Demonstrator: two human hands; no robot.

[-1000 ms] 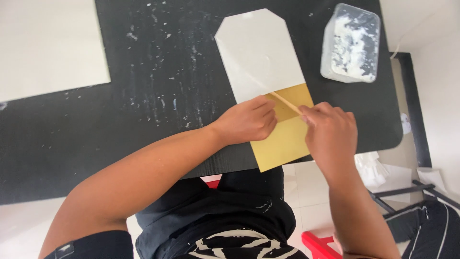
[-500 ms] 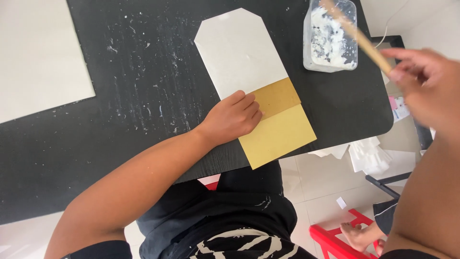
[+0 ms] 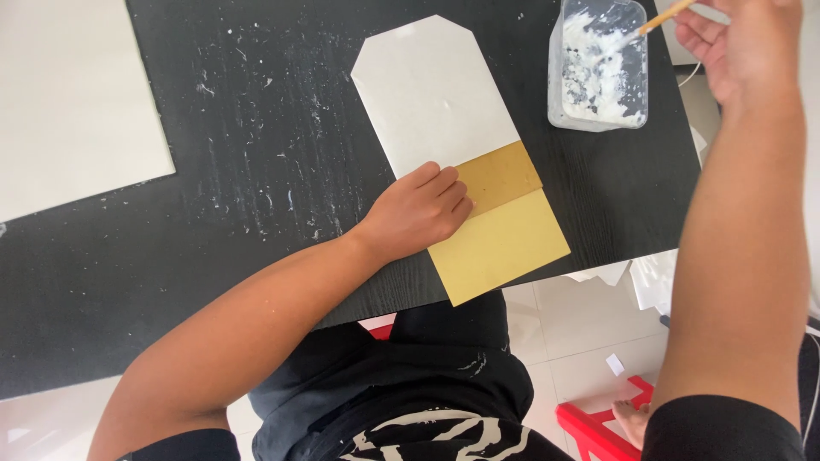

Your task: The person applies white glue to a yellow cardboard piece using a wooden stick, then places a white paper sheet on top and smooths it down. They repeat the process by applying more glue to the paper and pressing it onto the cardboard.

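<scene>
White paste sits in a clear plastic tub (image 3: 598,72) at the far right of the black table (image 3: 256,213). The right hand (image 3: 743,51) is up over that tub, well apart from the other hand. Its fingers are pinched shut on a thin wooden stick (image 3: 662,17), and the tip of the stick pokes down into the paste.

The left hand (image 3: 418,213) lies flat on a long card (image 3: 461,162), fingers together, holding nothing. It presses the card down where the white part meets a darker brown band. The card is white at the far end, with cut corners, and yellow at the near end, which hangs a little over the table edge. A big pale sheet (image 3: 68,102) lies at the far left, well apart.

To do this well, I think the stick should pick up only a small blob, so none drips on the way across. The flat hand should keep pressing so the card does not slide or tip off the edge. Paste could smear on the fingers if they sit too near the brown band.
</scene>
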